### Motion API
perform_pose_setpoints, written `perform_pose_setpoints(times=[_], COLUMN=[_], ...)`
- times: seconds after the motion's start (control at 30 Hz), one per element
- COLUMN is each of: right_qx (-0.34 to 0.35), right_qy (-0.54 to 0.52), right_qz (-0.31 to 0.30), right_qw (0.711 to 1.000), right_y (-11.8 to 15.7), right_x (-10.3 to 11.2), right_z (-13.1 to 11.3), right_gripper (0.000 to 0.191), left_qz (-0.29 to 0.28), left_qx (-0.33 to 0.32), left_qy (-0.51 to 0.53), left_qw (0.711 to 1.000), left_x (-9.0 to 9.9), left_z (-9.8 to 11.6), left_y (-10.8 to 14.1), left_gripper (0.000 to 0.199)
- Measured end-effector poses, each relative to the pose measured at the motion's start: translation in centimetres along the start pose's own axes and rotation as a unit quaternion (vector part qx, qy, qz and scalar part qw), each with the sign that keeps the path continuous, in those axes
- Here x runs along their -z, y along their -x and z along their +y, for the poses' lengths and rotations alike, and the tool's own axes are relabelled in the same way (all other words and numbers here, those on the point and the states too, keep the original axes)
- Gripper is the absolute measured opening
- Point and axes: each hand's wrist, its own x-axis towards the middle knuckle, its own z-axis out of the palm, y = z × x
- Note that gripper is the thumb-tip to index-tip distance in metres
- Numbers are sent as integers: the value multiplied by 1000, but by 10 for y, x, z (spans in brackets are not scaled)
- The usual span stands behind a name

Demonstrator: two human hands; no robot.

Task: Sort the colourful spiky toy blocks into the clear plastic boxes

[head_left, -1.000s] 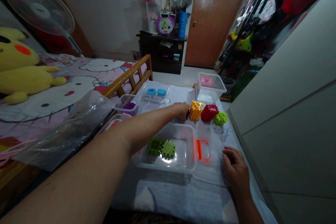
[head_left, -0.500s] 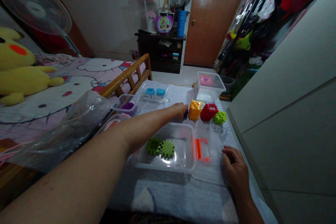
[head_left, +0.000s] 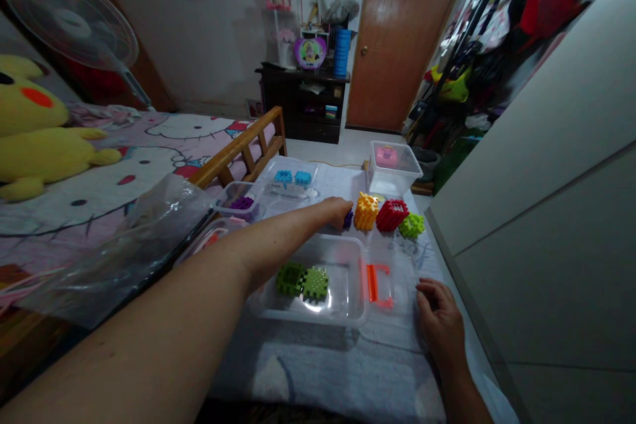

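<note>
My left hand (head_left: 339, 212) reaches across the table, its fingers closed on dark purple interlocking blocks (head_left: 348, 219), mostly hidden by the hand. To their right stand rows of yellow blocks (head_left: 366, 212), red blocks (head_left: 392, 215) and lime green blocks (head_left: 412, 226). Under my left forearm is a clear plastic box (head_left: 342, 308) with two clusters of green blocks (head_left: 303, 280) inside. A clear lid (head_left: 397, 328) with an orange handle lies against its right side. My right hand (head_left: 440, 311) rests at the lid's right edge, fingers loosely curled with a gap to the thumb.
Light blue blocks (head_left: 293, 177) lie in a clear tray at the back left. A small clear tub (head_left: 256, 195) holds purple blocks. Further back right stands a clear bin (head_left: 392, 179) with a pink item. A wooden bed rail (head_left: 243, 146) borders the left, white cabinet doors the right.
The view has shifted slightly. My left hand stays at the dark purple blocks and my right hand remains by the lid, with no clear movement of the blocks.
</note>
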Motion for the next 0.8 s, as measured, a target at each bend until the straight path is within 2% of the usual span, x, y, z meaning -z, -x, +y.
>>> perform_pose_setpoints(times=[0.17, 0.23, 0.3, 0.4, 0.47, 0.57, 0.63, 0.7, 0.8], right_qx=[0, 0, 0, 7, 11, 14, 13, 14, 17], right_qy=[0, 2, 5, 9, 12, 14, 13, 12, 13], right_qz=[-3, -4, -5, -3, 1, 3, 3, 2, 0], right_qw=[1000, 1000, 1000, 1000, 1000, 1000, 1000, 1000, 1000], right_y=[0, 0, 0, -1, -1, -1, -1, 0, 0], right_x=[0, 0, 0, 1, 1, 0, 0, 0, 0], right_z=[-1, -1, -1, -2, -2, -3, -2, -2, -1], right_gripper=[20, 19, 19, 20, 20, 20, 20, 20, 20], left_qz=[12, 12, 14, 26, 15, -36, -54, -57, -31], left_qx=[-32, -33, -30, -27, -11, 14, 16, 18, 15], left_qy=[16, 17, 15, 12, -2, -57, -81, -130, -151], left_qw=[999, 999, 999, 999, 1000, 998, 995, 990, 988], left_x=[3, 4, 3, 1, 1, 4, 6, 9, 18], left_z=[-5, -6, -8, -8, -5, 1, 3, 1, -2], left_y=[79, 94, 96, 66, 28, -34, -63, -76, -70], left_gripper=[55, 54, 52, 49, 49, 53, 57, 62, 65])
